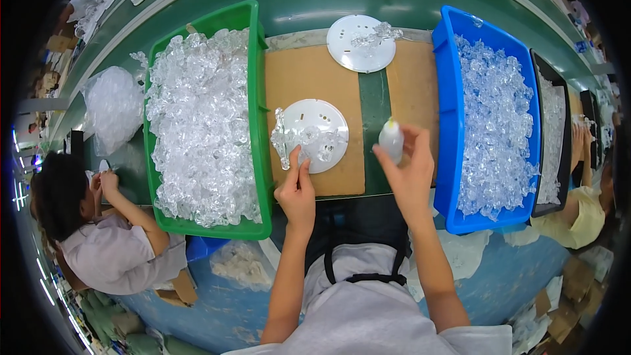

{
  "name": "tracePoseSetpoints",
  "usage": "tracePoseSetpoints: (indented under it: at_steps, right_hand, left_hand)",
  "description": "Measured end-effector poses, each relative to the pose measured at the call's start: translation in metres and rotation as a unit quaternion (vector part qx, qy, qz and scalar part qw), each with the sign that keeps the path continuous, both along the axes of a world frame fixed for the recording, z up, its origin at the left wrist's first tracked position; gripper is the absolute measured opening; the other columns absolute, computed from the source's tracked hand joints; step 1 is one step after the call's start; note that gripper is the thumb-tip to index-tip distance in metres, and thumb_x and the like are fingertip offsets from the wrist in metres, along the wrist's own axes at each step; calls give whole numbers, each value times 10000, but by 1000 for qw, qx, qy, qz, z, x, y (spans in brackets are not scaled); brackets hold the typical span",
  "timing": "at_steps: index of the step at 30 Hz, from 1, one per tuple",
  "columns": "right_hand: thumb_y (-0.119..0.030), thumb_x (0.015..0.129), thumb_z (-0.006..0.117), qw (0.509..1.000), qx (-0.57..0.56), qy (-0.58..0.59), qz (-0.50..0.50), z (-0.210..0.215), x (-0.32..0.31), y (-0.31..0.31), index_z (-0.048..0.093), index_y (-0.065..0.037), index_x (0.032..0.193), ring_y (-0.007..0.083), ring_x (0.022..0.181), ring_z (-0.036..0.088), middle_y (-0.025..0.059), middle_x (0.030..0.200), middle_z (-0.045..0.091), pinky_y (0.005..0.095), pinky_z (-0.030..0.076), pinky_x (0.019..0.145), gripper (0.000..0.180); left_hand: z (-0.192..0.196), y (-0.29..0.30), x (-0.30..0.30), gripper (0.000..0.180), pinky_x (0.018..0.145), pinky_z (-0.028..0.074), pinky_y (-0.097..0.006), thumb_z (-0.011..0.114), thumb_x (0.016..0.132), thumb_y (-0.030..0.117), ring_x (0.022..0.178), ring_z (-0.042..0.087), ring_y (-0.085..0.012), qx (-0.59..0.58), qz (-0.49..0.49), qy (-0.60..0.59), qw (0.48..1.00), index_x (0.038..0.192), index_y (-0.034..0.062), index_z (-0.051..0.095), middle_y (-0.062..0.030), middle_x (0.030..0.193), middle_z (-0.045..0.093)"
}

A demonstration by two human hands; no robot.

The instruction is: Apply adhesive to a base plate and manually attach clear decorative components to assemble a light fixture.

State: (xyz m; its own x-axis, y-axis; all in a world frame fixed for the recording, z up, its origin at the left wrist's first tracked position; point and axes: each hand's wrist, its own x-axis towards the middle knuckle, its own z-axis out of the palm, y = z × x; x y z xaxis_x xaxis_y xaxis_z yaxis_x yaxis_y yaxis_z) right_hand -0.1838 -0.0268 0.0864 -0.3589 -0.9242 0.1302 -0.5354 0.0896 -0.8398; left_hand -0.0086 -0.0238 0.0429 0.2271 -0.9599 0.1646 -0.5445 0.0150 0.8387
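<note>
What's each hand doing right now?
Left hand: fingertips at a clear plastic part over the white disc; grip cannot be told.
Right hand: holding a translucent white bottle, yellow tip up.

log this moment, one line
left hand: at clear piece over white disc; right hand: holds white bottle; sides: green bin, blue bin

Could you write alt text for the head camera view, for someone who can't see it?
A person's right hand holds a small whitish bottle, while the left hand touches a clear part over a round white disc, between a green bin and a blue bin heaped with clear pieces.
</note>
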Motion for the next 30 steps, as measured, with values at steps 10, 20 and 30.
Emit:
tracePoseSetpoints:
  at_steps: [10,20,30]
  right_hand:
    - [-31,746,727,988,-101,-112,-11,-66,-17,-33,350,-14,1202,228,1065,530,161,1125,517,339,421,936,592]
    - [-57,704,730,994,-35,36,99,25,23,20,577,-46,1115,247,1006,558,98,1103,570,329,470,799,438]
    - [-133,745,663,929,81,151,328,17,65,-45,645,-49,838,326,737,615,131,786,629,400,490,640,126]
  left_hand:
    - [-15,-2,-1,275,455,348,-255,586,866,34,477,327,-101,-70,-3,49,996,1138,47,620,-92,546,382]
    - [-27,13,13,383,471,354,-240,590,858,21,500,337,-81,-56,-10,17,998,1237,65,560,-54,544,460]
    - [-26,44,17,303,450,440,-315,628,835,131,475,553,-215,-80,-29,-174,981,1133,71,627,-66,626,556]
